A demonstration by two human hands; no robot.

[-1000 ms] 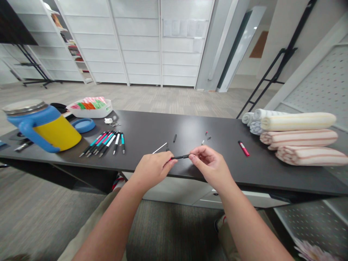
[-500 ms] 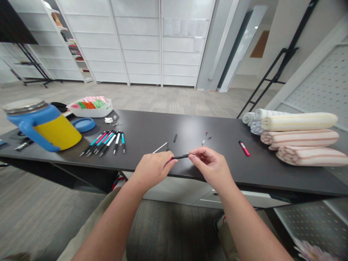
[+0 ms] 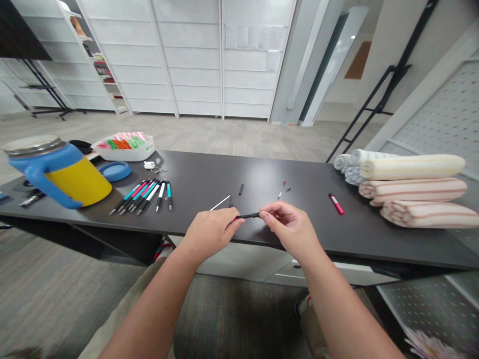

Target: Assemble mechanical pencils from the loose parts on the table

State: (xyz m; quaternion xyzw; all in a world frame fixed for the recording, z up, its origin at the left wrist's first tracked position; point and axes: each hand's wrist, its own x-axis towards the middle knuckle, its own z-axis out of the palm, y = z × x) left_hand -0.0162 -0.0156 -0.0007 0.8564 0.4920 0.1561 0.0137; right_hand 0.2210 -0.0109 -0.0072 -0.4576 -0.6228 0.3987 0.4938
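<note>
Near the front edge of the dark table, my left hand pinches the red end of a slim black pen part. The fingers of my right hand close on its other end, so it lies level between both hands. Just beyond are a thin white stick, a short black tube and a small dark piece. A tiny white piece, a small metallic bit and a red bit lie beyond my right hand. Farther right rests a red pen barrel with a black end.
On the left, several pens lie side by side near a blue-and-yellow mug, a blue lid and a white basket of colourful packets. Rolled towels are stacked at the right end of the table.
The black pen part has turned slightly between my fingers. Both hands keep nearly the same place and hold.
</note>
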